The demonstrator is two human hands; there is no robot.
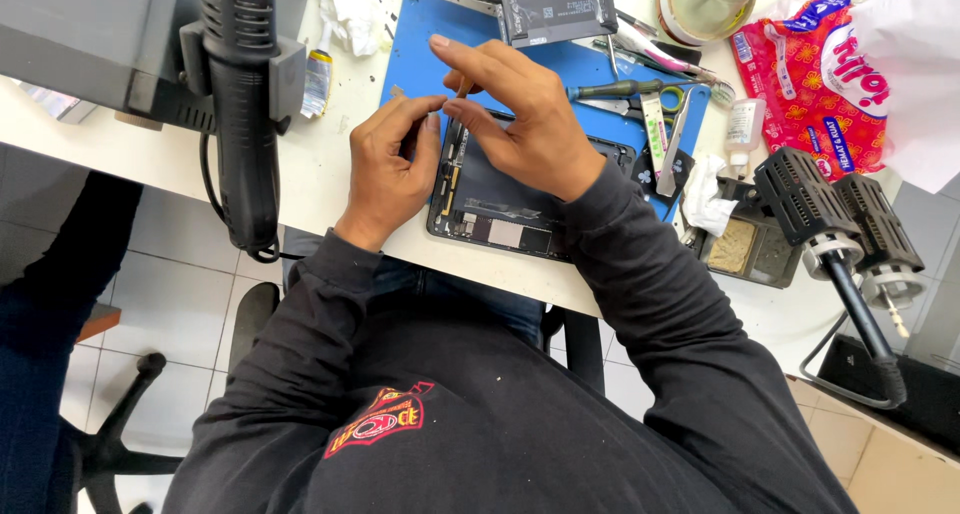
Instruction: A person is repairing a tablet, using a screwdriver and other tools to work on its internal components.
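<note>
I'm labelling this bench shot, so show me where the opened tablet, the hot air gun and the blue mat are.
opened tablet (500, 209): head view, on its dark inner plate below the hands.
hot air gun (243, 124): head view, on its black barrel.
blue mat (420, 44): head view, on a bare upper-left part.

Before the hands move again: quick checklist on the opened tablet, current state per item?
1. Small brown strip pinched in right hand: ok.
2. Left hand fingertips meet the strip's lower end: cannot tell, contact too small to see.
3. Opened tablet lies on the blue mat: ok.
4. Tablet fully on the mat: not ok, near edge overhangs onto the white table.
5. Hot-air gun parked in its holder, away from the hands: ok.
</note>
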